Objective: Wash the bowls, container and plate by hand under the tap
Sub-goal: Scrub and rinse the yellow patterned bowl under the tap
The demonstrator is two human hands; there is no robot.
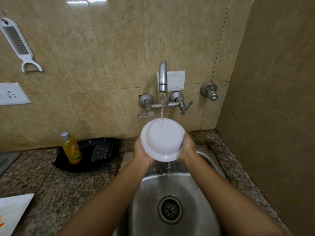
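Observation:
A white bowl (162, 139) is held tilted above the steel sink (153, 188), its underside facing me. Water runs from the tap (163, 77) onto the bowl's upper part and drips off its lower rim into the sink. My left hand (140, 150) grips the bowl's left rim and my right hand (187, 147) grips its right rim. The fingers of both hands are hidden behind the bowl. No other bowl or container is in view.
On the granite counter to the left, a black tray (105, 142) holds a yellow dish-soap bottle (71, 149) and a scrub pad (100, 153). A white plate-like edge (13, 212) shows at bottom left. Tap handles (145, 114) and a wall valve (210, 92) stick out behind the sink.

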